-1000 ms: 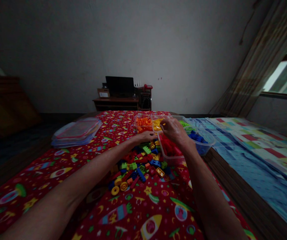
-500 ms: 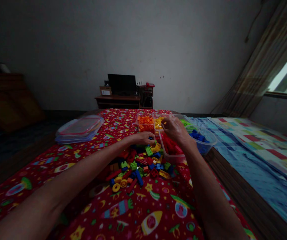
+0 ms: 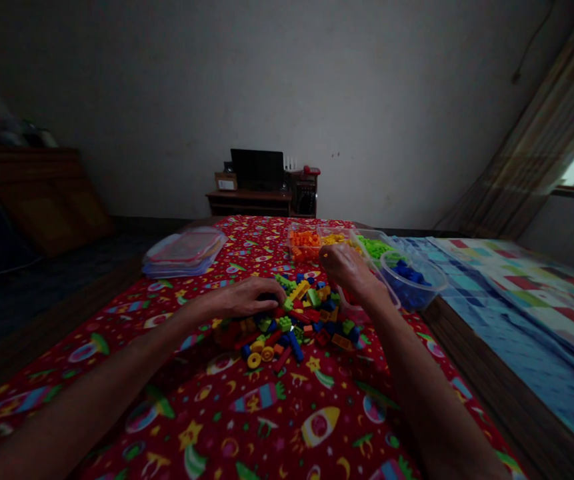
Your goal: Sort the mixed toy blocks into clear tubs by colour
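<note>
A mixed pile of toy building bricks [image 3: 294, 327] lies on the red patterned cloth, with yellow ring-shaped wheels [image 3: 254, 360] at its near edge. My left hand [image 3: 251, 297] reaches over the pile's left side, fingers curved and a dark gap between them and the thumb; no brick shows in it. My right hand [image 3: 347, 267] is closed above the tub of red bricks [image 3: 349, 297], partly covering it; whatever its fingers hold is hidden. Behind it are tubs of orange bricks [image 3: 305, 243], yellow bricks [image 3: 334, 239] and green bricks [image 3: 374, 247]. A round tub of blue bricks [image 3: 409, 275] stands to the right.
Stacked clear lids [image 3: 187, 252] lie at the left of the red cloth [image 3: 267, 427]. A bed with a blue and patchwork cover [image 3: 507, 300] adjoins on the right. A monitor [image 3: 257, 169] stands on a desk by the far wall.
My left hand has drawn back toward the left side of the pile, its fingers loosened from around a blue brick. My right hand has come slightly nearer, away from the yellow bricks. The view has shifted left.
</note>
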A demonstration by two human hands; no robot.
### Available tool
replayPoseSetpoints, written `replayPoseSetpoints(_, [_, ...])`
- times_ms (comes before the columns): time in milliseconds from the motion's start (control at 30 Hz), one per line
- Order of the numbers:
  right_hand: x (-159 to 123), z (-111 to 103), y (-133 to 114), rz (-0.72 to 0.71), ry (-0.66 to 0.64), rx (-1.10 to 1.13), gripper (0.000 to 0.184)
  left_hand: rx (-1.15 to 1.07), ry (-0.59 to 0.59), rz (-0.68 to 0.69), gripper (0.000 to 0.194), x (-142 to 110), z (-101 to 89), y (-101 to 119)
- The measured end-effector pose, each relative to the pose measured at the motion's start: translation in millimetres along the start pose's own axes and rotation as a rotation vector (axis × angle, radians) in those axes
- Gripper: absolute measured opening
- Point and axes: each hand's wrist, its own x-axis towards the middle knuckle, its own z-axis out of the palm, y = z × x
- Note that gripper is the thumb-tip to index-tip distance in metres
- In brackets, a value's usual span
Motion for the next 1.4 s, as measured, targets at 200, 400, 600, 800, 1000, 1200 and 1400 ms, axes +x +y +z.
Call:
replayPoseSetpoints(200, [0, 15, -25, -0.147, -0.097, -0.01, 0.027, 0.016, 0.164, -0.113, 0.031, -18, -17.8, -21])
replayPoseSetpoints(400, [-5, 40, -52, -0.321, -0.121, 0.137, 0.024, 0.08, 0.12, -0.119, 0.041, -27, -13.7, -36])
replayPoseSetpoints(600, [-8, 65, -67, -0.495, -0.144, 0.287, 0.027, 0.1, 0.135, -0.085, 0.028, -23, -3.8, -38])
replayPoseSetpoints(800, [-11, 62, -65, -0.371, -0.138, 0.31, 0.025, 0.166, 0.2, -0.117, 0.027, -21, 4.7, -38])
replayPoseSetpoints(1000, [-8, 61, -57, -0.306, -0.069, 0.398, 0.018, 0.207, 0.252, -0.198, 0.023, -21, 10.6, -34])
replayPoseSetpoints(1200, [-5, 57, -52, -0.269, -0.045, 0.455, 0.015, 0.005, 0.253, -0.345, 0.018, -24, 4.6, -27])
replayPoseSetpoints(1400, [-2, 57, -51, -0.273, 0.001, 0.568, 0.015, -0.24, 0.39, -0.339, 0.026, -22, 5.3, -33])
